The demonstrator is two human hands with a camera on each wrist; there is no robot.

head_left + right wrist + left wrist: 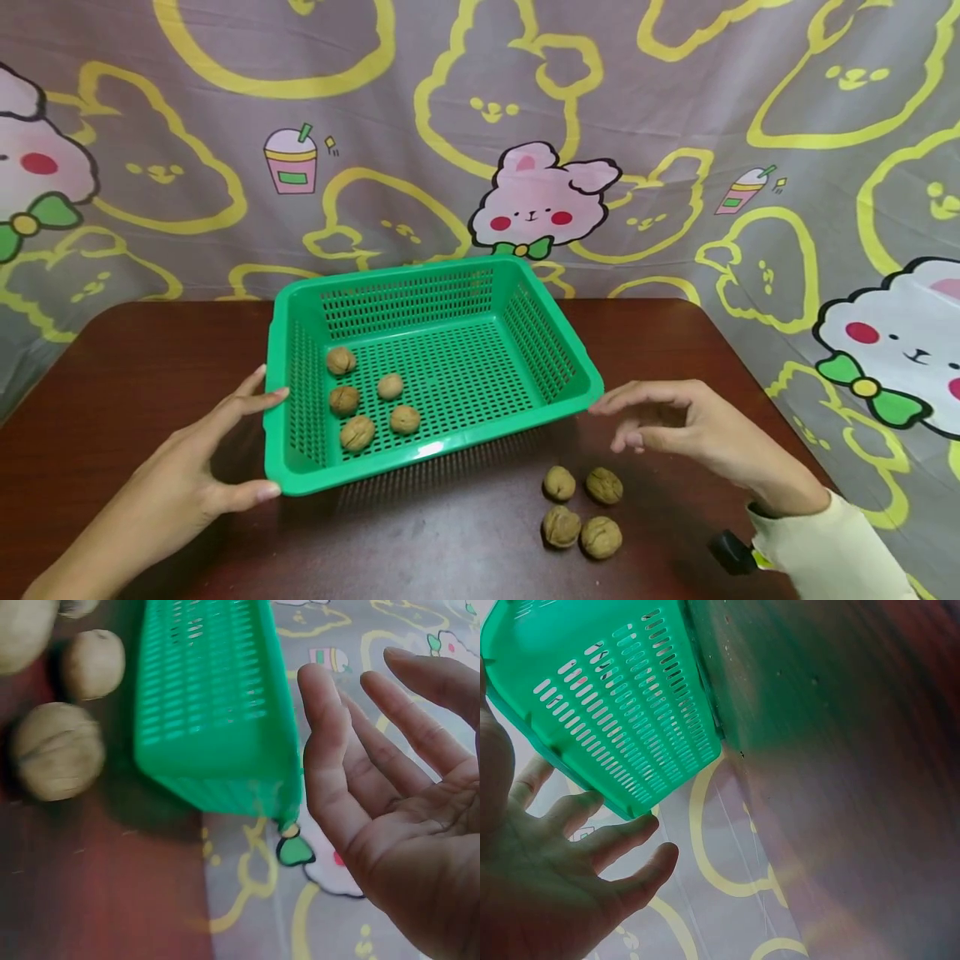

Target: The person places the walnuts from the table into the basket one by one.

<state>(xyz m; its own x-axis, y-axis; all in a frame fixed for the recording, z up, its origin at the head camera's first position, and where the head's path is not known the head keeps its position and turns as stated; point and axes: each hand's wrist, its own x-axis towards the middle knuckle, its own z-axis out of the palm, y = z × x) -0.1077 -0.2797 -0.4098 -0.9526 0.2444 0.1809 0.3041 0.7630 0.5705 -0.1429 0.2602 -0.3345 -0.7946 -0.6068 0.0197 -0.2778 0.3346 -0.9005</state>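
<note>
A green plastic basket sits on the dark wooden table. Several walnuts lie on the left side of its slotted floor. My left hand rests against the basket's left rim, fingers spread along it and thumb at the near left corner. In the left wrist view, those fingers lie extended along the outside of the rim. By the near right corner hovers my right hand, fingers loosely bent and holding nothing. Below it, several walnuts form a loose cluster on the table.
A grey curtain with yellow outlines and cartoon rabbits hangs behind the table and along its right side. The reddish-brown tabletop extends around the basket. A black strap piece shows by the right sleeve.
</note>
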